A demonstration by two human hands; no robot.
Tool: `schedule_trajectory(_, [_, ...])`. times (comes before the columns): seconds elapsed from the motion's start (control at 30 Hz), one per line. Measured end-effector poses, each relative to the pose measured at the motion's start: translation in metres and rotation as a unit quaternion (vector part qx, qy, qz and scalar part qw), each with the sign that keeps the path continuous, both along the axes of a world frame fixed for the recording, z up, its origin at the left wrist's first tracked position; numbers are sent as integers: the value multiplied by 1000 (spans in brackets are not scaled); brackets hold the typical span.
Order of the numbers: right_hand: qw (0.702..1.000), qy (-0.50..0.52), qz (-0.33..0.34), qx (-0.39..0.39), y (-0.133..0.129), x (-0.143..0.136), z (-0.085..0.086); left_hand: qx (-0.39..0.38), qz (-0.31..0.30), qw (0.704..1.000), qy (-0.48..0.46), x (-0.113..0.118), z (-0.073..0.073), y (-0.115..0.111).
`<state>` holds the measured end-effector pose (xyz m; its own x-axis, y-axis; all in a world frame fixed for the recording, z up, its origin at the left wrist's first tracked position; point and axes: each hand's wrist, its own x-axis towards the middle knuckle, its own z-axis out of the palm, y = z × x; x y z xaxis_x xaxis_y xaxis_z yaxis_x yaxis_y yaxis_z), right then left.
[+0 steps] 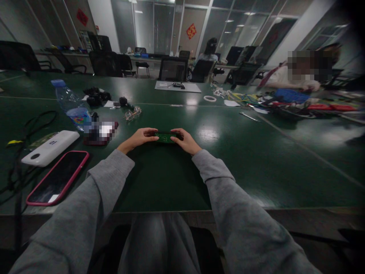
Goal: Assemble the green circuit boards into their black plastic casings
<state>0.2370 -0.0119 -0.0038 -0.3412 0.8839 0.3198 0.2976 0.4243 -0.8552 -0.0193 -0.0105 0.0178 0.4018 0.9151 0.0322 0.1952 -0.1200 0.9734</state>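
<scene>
Between my two hands is a small green circuit board [165, 138], its face dotted with bright points. My left hand [142, 137] grips its left end, thumb in front and fingers along the top and behind. The right end is pinched the same way by my right hand [184, 140]. The board is tilted toward me, over the dark green table [168, 179]; whether it touches the surface I cannot tell. Its back side is hidden.
Left of me lie a pink-cased phone [58, 179], a white power bank [51, 147], a plastic bottle [71, 106] and glasses [133, 113]. A white board [162, 86] lies ahead. Tape [210, 98], tweezers [249, 117] and tangled cables [236, 96] are to the right, near another person [282, 78].
</scene>
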Motion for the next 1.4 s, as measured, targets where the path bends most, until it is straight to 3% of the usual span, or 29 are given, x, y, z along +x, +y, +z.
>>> schedule_trajectory(0.37, [999,19,-26,13,-2,-4,0,0,-8,1000,-16,-2,0,-1])
schedule_trajectory(0.53, [994,89,-24,-52,-7,-8,3,1,19,1000,-18,-1,1,-1])
schedule_trajectory(0.7, [968,190,-41,-159,-12,-16,5,-17,67,994,-88,9,1,-3])
schedule_trajectory(0.8, [943,262,-52,-196,-13,-20,6,-19,44,992,-120,23,-2,-9])
schedule_trajectory(0.9, [931,296,-53,-208,-16,-24,9,-8,-5,996,-86,39,-5,-17])
schedule_trajectory(1.13, [887,386,-44,-250,-25,-34,14,11,17,995,-101,45,-7,-20])
schedule_trajectory(1.4, [887,372,-44,-272,-28,-36,12,10,41,989,-141,48,-3,-22])
